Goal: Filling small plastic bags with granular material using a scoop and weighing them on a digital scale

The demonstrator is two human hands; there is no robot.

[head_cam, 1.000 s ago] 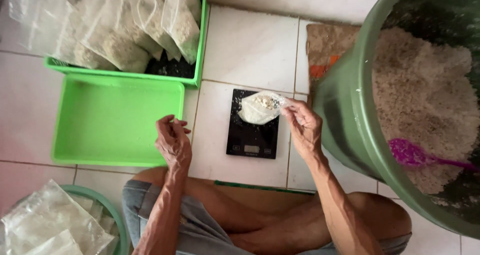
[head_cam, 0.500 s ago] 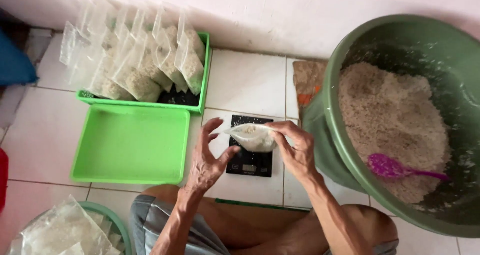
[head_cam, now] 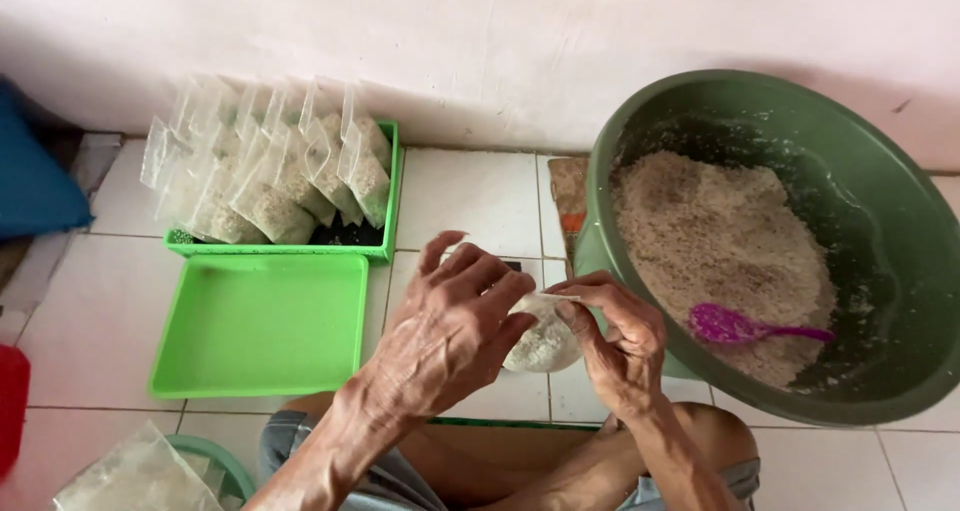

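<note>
Your left hand and right hand are pinching a filled small bag, probably sealing it; finished bags are standing at ten o'clock, grain waiting at two.

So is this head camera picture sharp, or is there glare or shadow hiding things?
Head view: soft, even daylight, no hard glare. The hands, left and right, look slightly soft around the small bag. The basin has a shaded inner wall, and its rim bulges as from a wide lens. The green tray is clear.

Soft even daylight, faint shadows, sharp, slight edge distortion
</note>
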